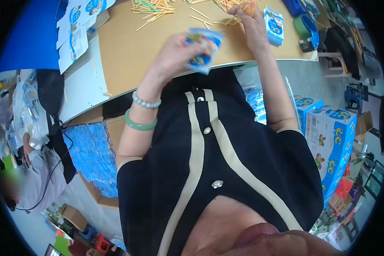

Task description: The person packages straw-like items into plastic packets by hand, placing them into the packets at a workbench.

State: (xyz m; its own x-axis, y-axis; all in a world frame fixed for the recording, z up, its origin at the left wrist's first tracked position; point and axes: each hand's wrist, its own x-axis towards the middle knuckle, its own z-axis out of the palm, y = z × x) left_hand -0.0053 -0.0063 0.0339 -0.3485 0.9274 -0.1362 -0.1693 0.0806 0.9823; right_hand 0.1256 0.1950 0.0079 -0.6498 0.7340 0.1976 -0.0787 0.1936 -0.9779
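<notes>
From the head camera, looking down past a dark dress (251,179) with pale stripes and round buttons, the left hand (173,55) is raised over the near edge of the brown table (128,47). Its fingers (187,42) are clenched around a small blue and white packet (205,48), which hangs in the air just in front of the table edge, blurred. The left wrist carries a pearl bracelet (146,102) and, just below it, a green bangle (140,123). The right hand (252,24) reaches farther out across the table, lying on a scatter of thin sticks (155,8) spread over the far part of the top. Its fingers (248,9) are bent down among the sticks, but blur hides whether they grip any, so I cannot tell. Just beside that hand stands a small blue striped box (274,25), and beyond it lies a roll of tape (306,26). Flat printed cartons (77,30) are piled at the far left corner of the table. Beneath the table on the left, an open cardboard box (94,158) holds blue packets. To the right of the body, blue cartons (333,141) are stacked. At the left edge, another person in a grey sleeve (38,175) sits well apart.
</notes>
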